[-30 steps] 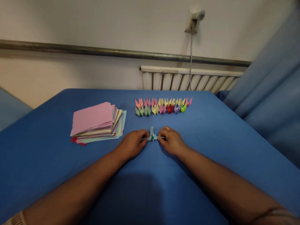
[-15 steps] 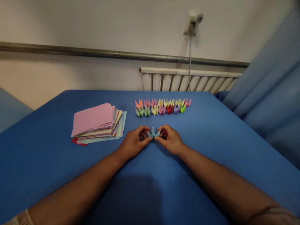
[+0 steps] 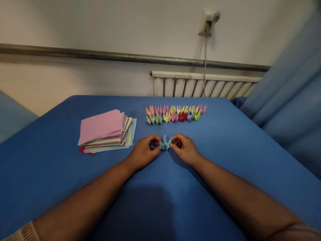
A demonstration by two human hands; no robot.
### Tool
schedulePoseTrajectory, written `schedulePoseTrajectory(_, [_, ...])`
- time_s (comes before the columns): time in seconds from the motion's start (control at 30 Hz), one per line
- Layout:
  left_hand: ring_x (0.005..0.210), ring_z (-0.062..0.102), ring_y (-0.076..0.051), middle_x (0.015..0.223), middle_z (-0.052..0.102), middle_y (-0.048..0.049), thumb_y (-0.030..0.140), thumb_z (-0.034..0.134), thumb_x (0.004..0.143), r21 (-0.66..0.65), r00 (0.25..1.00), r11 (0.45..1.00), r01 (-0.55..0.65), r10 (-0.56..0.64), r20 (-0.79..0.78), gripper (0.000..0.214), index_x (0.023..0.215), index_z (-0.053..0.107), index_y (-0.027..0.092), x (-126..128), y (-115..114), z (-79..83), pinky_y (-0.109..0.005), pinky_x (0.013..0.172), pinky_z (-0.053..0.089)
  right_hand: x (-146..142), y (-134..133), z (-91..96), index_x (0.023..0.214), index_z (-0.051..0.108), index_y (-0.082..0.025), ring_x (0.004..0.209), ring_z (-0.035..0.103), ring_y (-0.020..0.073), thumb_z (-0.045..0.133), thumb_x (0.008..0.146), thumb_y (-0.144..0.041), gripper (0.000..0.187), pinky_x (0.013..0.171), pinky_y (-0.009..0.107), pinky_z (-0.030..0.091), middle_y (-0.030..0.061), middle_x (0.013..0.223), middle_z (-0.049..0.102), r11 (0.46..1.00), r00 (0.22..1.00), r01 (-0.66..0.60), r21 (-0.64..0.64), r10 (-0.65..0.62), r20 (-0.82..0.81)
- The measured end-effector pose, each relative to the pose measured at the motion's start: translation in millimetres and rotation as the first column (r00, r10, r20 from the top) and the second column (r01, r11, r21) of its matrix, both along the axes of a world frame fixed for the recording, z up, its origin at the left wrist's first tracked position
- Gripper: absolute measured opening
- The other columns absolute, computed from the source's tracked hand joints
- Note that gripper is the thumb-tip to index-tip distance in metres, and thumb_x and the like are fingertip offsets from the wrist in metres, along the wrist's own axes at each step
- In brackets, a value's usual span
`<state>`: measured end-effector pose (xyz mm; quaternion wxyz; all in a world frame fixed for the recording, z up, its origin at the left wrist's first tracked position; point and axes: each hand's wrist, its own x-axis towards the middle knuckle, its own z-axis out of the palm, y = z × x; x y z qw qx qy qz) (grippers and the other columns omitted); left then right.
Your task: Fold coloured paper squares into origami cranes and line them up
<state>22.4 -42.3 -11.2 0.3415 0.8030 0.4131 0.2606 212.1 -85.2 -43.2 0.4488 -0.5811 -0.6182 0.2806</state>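
A light blue origami crane (image 3: 165, 144) is between my two hands over the blue table, its pointed parts facing up. My left hand (image 3: 145, 150) pinches its left wing with thumb and fingertips. On the other side my right hand (image 3: 185, 149) grips the right wing tip the same way. Beyond the hands stand two rows of folded cranes in several colours, among them a red crane (image 3: 183, 116) and a bright green crane (image 3: 197, 115) in the front row.
To the left lies a thick stack of coloured paper (image 3: 101, 129), pink on top, with a red sheet (image 3: 86, 150) poking out below. The blue table (image 3: 215, 140) reaches a wall with a metal rail (image 3: 100, 54) and a radiator (image 3: 180, 75). A blue curtain (image 3: 288, 83) hangs at the right.
The right hand's fingers have shifted slightly outward along the crane's wing, and more of its body shows. The whole view has moved slightly; the rows and stack stay put.
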Motion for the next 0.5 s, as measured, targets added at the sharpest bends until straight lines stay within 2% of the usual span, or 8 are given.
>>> schedulePoseTrajectory(0.1, [0.086,0.062,-0.017,0.099,0.068,-0.0046,0.028,0.057,0.08,0.01,0.999,0.999,0.037,-0.037,0.018,0.013,0.084,0.065,0.019,-0.7,1.7,-0.9,-0.029,0.078,0.049,0.2,1.4,-1.5,0.078,0.06,-0.02,0.064,0.055,0.0119,0.059,0.078,-0.025,0.005,0.061,0.024,0.044,-0.0009,0.074,0.06,0.999,1.0,-0.012,0.048,0.014,-0.025])
schedulePoseTrajectory(0.17, [0.088,0.062,-0.017,0.095,0.068,-0.0035,0.029,0.055,0.082,0.024,0.998,0.998,0.055,-0.055,0.017,0.015,0.078,0.066,0.019,-1.0,2.0,-0.7,-0.03,0.083,0.047,1.0,1.9,-0.8,0.073,0.06,-0.02,0.065,0.054,0.0123,0.058,0.08,-0.024,0.008,0.063,0.025,0.044,-0.0009,0.072,0.059,0.997,1.0,-0.027,0.079,0.027,-0.004])
schedulePoseTrajectory(0.37, [0.083,0.062,-0.016,0.088,0.067,-0.0017,0.031,0.054,0.085,0.047,0.996,0.995,0.091,-0.091,0.001,0.018,0.078,0.066,0.02,-1.5,2.1,-2.4,-0.029,0.081,0.046,2.8,1.0,3.9,0.069,0.058,-0.02,0.069,0.054,0.0134,0.054,0.084,-0.02,0.015,0.067,0.025,0.042,-0.0005,0.071,0.057,0.985,0.99,-0.11,0.133,0.097,0.107])
schedulePoseTrajectory(0.5, [0.081,0.061,-0.016,0.087,0.067,-0.0021,0.031,0.053,0.085,0.029,0.997,0.997,0.068,-0.068,-0.021,0.018,0.08,0.066,0.019,-1.7,3.3,-4.2,-0.028,0.079,0.046,1.4,-0.7,3.3,0.073,0.059,-0.02,0.069,0.054,0.0131,0.056,0.083,-0.019,0.01,0.066,0.025,0.042,-0.0007,0.072,0.057,0.989,0.991,-0.079,0.122,0.065,0.117])
